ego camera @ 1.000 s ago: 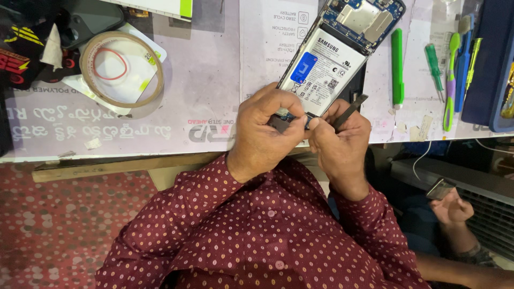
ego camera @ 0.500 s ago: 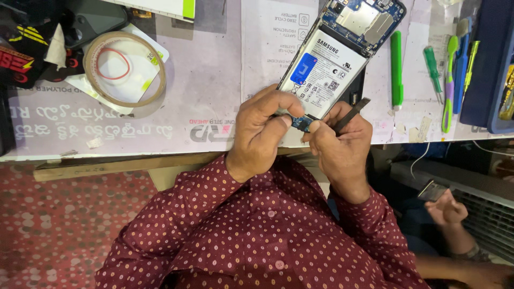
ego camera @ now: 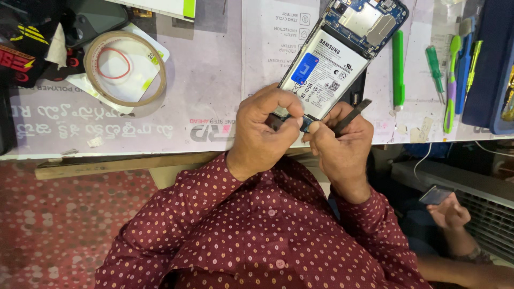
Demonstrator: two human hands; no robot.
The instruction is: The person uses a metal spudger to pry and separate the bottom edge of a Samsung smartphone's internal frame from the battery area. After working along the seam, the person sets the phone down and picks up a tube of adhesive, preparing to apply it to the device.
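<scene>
Paper-covered bench (ego camera: 214,91): opened phone (ego camera: 332,64) lies at its near edge, left hand (ego camera: 265,131) fingers pinching its lower end, right hand (ego camera: 337,139) gripping black pry tool (ego camera: 350,115); slip could puncture the battery (ego camera: 326,72).

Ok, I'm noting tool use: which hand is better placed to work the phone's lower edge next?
Probably the right hand: it holds the black pry tool against the phone; the left hand only pinches its edge.
</scene>
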